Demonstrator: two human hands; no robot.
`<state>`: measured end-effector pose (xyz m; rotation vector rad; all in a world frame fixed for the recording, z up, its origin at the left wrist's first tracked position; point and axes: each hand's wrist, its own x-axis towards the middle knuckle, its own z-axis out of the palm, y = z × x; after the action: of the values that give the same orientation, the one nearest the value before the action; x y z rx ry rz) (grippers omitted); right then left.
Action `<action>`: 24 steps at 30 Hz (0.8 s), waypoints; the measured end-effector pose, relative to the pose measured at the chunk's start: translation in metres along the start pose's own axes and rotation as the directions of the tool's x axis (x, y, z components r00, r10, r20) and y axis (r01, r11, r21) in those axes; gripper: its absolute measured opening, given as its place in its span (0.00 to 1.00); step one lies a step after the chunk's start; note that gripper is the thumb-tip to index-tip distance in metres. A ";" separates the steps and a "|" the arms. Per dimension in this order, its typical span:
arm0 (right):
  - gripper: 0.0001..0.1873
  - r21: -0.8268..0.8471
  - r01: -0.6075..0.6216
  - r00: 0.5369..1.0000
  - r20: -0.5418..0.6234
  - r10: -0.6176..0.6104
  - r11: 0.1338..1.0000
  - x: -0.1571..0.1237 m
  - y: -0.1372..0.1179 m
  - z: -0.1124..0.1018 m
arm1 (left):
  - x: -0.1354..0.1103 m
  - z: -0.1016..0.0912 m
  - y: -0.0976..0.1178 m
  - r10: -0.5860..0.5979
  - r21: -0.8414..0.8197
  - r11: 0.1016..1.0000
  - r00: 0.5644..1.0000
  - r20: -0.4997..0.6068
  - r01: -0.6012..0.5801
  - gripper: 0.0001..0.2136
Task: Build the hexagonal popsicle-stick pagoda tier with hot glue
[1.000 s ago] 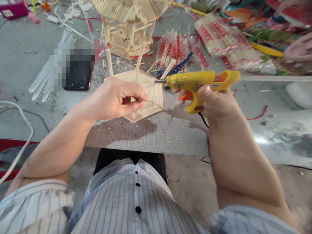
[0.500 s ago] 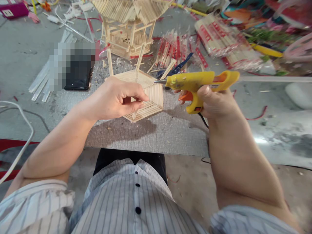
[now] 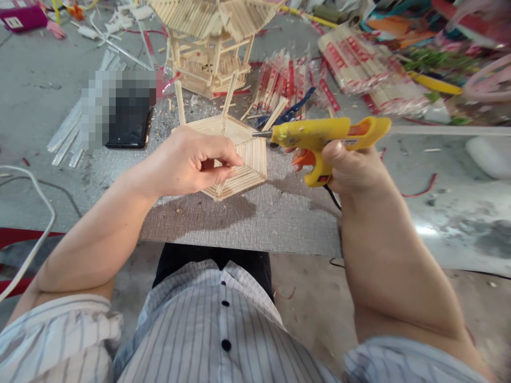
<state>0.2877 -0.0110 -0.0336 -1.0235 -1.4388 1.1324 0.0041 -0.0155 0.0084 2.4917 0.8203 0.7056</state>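
Left hand [image 3: 195,159] pinches stick [image 3: 221,188], hiding part of hexagonal base [image 3: 254,158] | right hand [image 3: 349,167] grips glue gun [image 3: 311,132] | behind: blue-handled tool [image 3: 296,109], pavilion model [image 3: 191,21], bagged sticks [image 3: 353,58] | phone [image 3: 130,125] leftward

A grey tabletop [image 3: 24,96]. At top centre stands a roofed pavilion model [image 3: 216,59] of thin wooden sticks. Left of it lie a black smartphone [image 3: 130,125], partly hidden by pixelation, and translucent strips [image 3: 66,130]; a magenta box [image 3: 23,15] sits in the upper left corner. Right of it are a blue-handled plier-like tool [image 3: 293,110] and clear packets of sticks [image 3: 353,58] printed red. Green foliage [image 3: 443,61] lies farther right. A white cable [image 3: 53,214] loops at the left edge.
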 end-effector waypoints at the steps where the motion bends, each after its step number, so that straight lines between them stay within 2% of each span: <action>1: 0.30 -0.010 -0.004 1.000 -0.001 0.004 1.000 0.000 -0.001 0.001 | 0.000 0.000 0.000 0.000 -0.001 1.000 1.000 -0.001 0.000 0.10; 18: 0.29 -0.022 0.000 1.000 -0.010 0.000 1.000 0.000 -0.001 0.002 | 0.000 -0.001 0.001 -0.014 0.015 1.000 1.000 0.012 0.014 0.11; 24: 0.29 -0.001 0.002 1.000 -0.001 -0.002 1.000 0.001 -0.001 0.001 | 0.000 0.000 0.001 0.059 -0.034 0.998 0.997 -0.041 -0.061 0.07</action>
<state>0.2864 -0.0107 -0.0331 -1.0229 -1.4401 1.1295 0.0047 -0.0161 0.0096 2.4868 0.7431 0.7862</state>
